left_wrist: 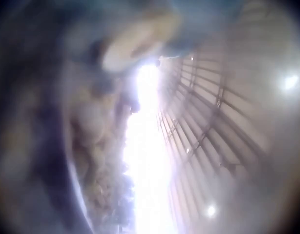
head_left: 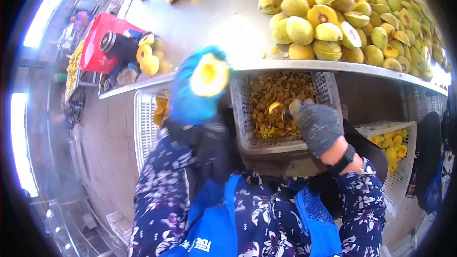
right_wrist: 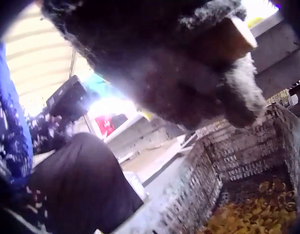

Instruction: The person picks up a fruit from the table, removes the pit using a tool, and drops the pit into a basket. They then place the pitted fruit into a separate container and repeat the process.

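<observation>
A blurred, blue-gloved left hand (head_left: 186, 100) holds a cut fruit half (head_left: 209, 74) at the table's front edge, its pale yellow face toward the head camera. The same fruit half (left_wrist: 137, 45) shows blurred near the top of the left wrist view. My grey-gloved right hand (head_left: 320, 126) is over a crate (head_left: 240, 114) of brown and yellow scraps, with a small yellow piece (head_left: 274, 107) beside its fingertips. In the right wrist view the curled right hand (right_wrist: 159, 63) grips a brown handle-like end (right_wrist: 245, 36); the rest of that object is mostly hidden.
Halved fruits (head_left: 328, 32) are heaped on the metal table (head_left: 190, 24) at right, with more at the back. A red bag (head_left: 97, 43), dark flask (head_left: 116, 44) and several fruits stand left. White crates flank the scrap crate: one left (head_left: 143, 123), one right (head_left: 402, 171).
</observation>
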`<state>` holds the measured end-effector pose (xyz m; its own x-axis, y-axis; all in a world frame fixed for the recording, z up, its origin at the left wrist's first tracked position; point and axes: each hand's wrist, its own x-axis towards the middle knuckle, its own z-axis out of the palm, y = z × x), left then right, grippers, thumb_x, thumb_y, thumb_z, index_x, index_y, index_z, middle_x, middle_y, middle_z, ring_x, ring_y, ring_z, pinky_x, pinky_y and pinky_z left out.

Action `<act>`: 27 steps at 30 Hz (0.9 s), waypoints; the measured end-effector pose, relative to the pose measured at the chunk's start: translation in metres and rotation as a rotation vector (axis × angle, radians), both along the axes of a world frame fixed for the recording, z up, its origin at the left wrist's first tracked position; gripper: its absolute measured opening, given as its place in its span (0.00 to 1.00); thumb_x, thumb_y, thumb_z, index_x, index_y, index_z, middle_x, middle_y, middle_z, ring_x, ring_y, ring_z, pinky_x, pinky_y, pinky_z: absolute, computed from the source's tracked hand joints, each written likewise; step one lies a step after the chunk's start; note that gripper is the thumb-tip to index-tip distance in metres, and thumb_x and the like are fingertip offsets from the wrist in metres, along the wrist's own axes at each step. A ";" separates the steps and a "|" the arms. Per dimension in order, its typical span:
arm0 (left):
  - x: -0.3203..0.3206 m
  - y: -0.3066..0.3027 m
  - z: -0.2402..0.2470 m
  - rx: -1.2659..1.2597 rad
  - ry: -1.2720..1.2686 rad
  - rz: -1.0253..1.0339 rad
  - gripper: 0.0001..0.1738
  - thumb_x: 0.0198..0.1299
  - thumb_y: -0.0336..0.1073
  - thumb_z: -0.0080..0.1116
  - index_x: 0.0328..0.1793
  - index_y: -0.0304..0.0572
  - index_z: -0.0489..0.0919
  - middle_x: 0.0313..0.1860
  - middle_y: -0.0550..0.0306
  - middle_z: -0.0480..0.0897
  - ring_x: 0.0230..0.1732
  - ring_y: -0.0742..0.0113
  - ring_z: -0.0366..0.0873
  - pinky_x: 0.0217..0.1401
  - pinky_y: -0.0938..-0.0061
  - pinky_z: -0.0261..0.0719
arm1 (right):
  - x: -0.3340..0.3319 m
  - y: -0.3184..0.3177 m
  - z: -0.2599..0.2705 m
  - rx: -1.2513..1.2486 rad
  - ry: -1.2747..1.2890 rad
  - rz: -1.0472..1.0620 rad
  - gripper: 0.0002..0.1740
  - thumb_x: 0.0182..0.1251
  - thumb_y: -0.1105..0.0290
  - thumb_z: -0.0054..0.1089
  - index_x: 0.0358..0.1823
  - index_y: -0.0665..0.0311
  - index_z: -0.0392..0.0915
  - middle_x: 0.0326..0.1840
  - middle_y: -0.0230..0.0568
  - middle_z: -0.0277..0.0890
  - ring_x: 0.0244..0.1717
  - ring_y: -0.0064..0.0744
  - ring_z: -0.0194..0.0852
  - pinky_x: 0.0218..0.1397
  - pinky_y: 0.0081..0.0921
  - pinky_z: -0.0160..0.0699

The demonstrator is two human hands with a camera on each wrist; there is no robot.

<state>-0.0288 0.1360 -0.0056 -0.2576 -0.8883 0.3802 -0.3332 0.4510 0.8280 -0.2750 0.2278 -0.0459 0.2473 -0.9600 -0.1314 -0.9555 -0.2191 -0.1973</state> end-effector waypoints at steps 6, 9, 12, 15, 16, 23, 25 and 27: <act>0.071 -0.022 0.026 0.284 -0.030 0.232 0.22 0.57 0.33 0.61 0.57 0.32 0.75 0.54 0.50 0.78 0.54 0.60 0.75 0.59 0.68 0.72 | -0.009 0.001 -0.001 -0.118 -0.112 0.013 0.05 0.62 0.70 0.51 0.36 0.58 0.76 0.28 0.44 0.79 0.28 0.43 0.83 0.25 0.38 0.79; -0.003 -0.047 0.032 0.013 -0.326 -0.007 0.27 0.54 0.38 0.65 0.60 0.34 0.74 0.58 0.49 0.76 0.58 0.57 0.73 0.63 0.66 0.68 | -0.007 0.000 -0.005 0.034 -0.159 -0.027 0.05 0.63 0.69 0.50 0.36 0.59 0.75 0.29 0.47 0.79 0.30 0.46 0.83 0.27 0.40 0.79; -0.089 -0.066 0.024 -0.374 -0.453 -0.342 0.31 0.51 0.42 0.66 0.61 0.37 0.74 0.60 0.40 0.73 0.63 0.45 0.69 0.67 0.58 0.65 | -0.009 0.001 -0.005 0.012 -0.234 0.000 0.06 0.63 0.69 0.50 0.35 0.59 0.75 0.30 0.48 0.80 0.29 0.47 0.83 0.27 0.42 0.79; -0.138 -0.086 0.002 -0.432 -0.708 -0.422 0.38 0.49 0.46 0.67 0.65 0.40 0.69 0.63 0.38 0.70 0.66 0.41 0.64 0.68 0.56 0.62 | -0.011 0.002 0.006 0.063 -0.255 -0.044 0.06 0.63 0.68 0.50 0.36 0.59 0.76 0.31 0.47 0.80 0.32 0.48 0.83 0.30 0.42 0.79; -0.146 -0.089 0.002 -0.375 -0.767 -0.438 0.39 0.49 0.45 0.68 0.67 0.40 0.69 0.64 0.38 0.70 0.67 0.41 0.63 0.69 0.56 0.60 | -0.012 0.002 0.008 0.080 -0.271 -0.051 0.06 0.64 0.68 0.50 0.36 0.59 0.76 0.31 0.46 0.80 0.33 0.48 0.82 0.31 0.42 0.79; -0.125 -0.112 -0.009 0.201 -0.311 -0.315 0.26 0.57 0.33 0.57 0.63 0.36 0.72 0.54 0.49 0.78 0.53 0.68 0.77 0.54 0.71 0.77 | -0.022 -0.001 0.022 -0.010 -0.468 -0.070 0.06 0.65 0.69 0.49 0.39 0.62 0.73 0.36 0.50 0.78 0.35 0.52 0.80 0.35 0.45 0.77; -0.112 -0.098 0.005 0.389 0.009 -0.275 0.24 0.59 0.35 0.58 0.62 0.37 0.73 0.51 0.49 0.79 0.51 0.67 0.78 0.52 0.71 0.78 | -0.022 -0.005 0.021 -0.073 -0.627 -0.092 0.06 0.65 0.70 0.51 0.40 0.63 0.72 0.36 0.52 0.78 0.36 0.54 0.79 0.36 0.45 0.76; -0.099 -0.082 0.010 0.627 0.458 -0.200 0.21 0.65 0.42 0.54 0.60 0.38 0.74 0.48 0.51 0.80 0.44 0.65 0.81 0.45 0.70 0.82 | -0.019 -0.010 0.028 -0.055 -0.815 -0.147 0.11 0.63 0.70 0.57 0.45 0.64 0.71 0.37 0.54 0.77 0.39 0.58 0.77 0.39 0.46 0.75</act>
